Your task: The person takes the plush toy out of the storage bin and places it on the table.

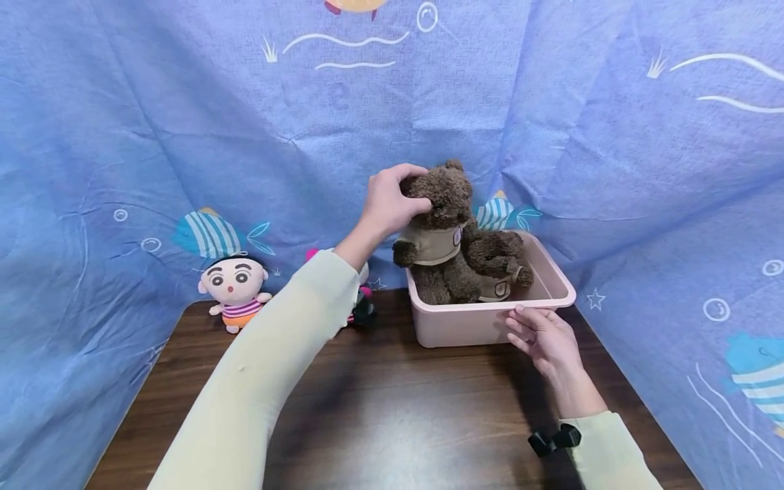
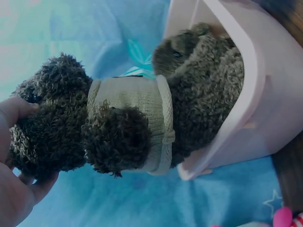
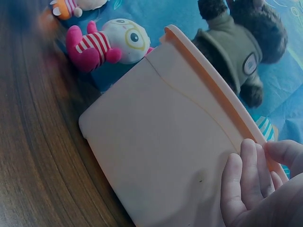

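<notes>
A brown teddy bear in a beige shirt (image 1: 437,246) is upright at the left end of a pink bin (image 1: 468,325), its lower body inside the rim. My left hand (image 1: 392,201) grips its head from the left, thumb in front; the left wrist view shows fingers around the head (image 2: 49,118). A second brown bear (image 1: 499,255) lies in the bin to the right. My right hand (image 1: 548,340) holds the bin's front rim near the right corner, and in the right wrist view the thumb is on the rim with the fingers against the outer wall (image 3: 165,123).
On the brown table (image 1: 392,422), a doll with black hair and a striped shirt (image 1: 235,286) sits at the back left. A pink and white plush (image 3: 97,47) stands left of the bin, partly behind my left arm. A blue sea-print cloth (image 1: 306,136) hangs behind.
</notes>
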`<control>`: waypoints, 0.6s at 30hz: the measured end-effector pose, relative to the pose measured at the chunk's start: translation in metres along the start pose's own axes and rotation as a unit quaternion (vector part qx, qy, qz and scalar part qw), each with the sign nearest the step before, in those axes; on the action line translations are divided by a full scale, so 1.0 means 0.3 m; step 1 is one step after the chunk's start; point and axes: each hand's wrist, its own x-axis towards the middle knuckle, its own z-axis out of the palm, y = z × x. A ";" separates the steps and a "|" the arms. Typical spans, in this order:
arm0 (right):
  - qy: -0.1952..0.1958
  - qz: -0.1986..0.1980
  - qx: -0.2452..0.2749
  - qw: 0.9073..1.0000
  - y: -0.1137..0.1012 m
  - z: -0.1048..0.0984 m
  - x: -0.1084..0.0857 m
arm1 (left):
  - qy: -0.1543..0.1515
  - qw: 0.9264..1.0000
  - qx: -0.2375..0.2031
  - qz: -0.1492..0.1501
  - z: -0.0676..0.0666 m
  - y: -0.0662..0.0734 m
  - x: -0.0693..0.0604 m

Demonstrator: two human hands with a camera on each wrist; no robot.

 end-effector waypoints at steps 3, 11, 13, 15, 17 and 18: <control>-0.006 0.004 -0.004 1.000 0.002 0.004 0.000 | 0.020 0.999 -0.041 0.004 -0.068 0.008 -0.008; -0.015 0.004 0.003 1.000 0.004 -0.002 -0.002 | 0.066 0.993 -0.087 0.040 -0.256 0.005 -0.032; -0.019 0.005 0.002 1.000 0.003 -0.004 -0.003 | 0.067 0.994 -0.077 0.043 -0.301 -0.006 -0.044; -0.023 0.005 -0.002 1.000 0.000 -0.005 -0.002 | 0.070 0.995 -0.061 0.045 -0.344 -0.020 -0.059; -0.028 0.006 -0.005 1.000 -0.002 -0.007 -0.002 | 0.066 0.996 -0.050 0.040 -0.387 -0.036 -0.078; -0.029 0.006 -0.005 1.000 -0.003 -0.007 -0.002 | 0.061 0.996 -0.047 0.034 -0.409 -0.044 -0.089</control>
